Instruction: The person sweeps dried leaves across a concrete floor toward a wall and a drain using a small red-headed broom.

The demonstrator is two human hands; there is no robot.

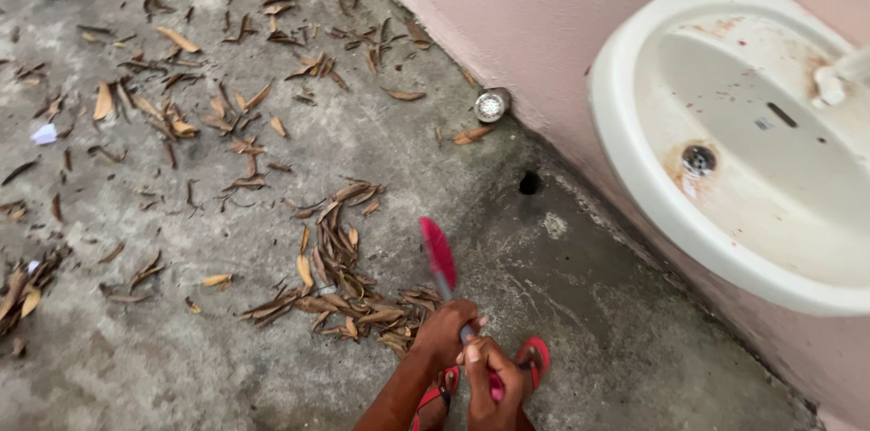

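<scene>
On the floor by the wall: a pile of dry brown leaves lies just beside the red broom head
Left hand: fingers wrapped tight round the broom handle, the higher grip
Right hand: also curled shut round the handle, just below and touching the left hand
Broom: it stands nearly upright, its red brush down on the grey floor, near the middle of the bottom edge
Feet: red sandals right under the hands
More leaves: spread far out toward the top left corner of the floor
Sink: white, stained, on the pink wall, well apart from the broom
Small hole: where floor meets wall, with a round metal cover near it
How to sweep well: I think short low strokes, brush flat, push the loose leaves into one pile and away from the hole
</scene>
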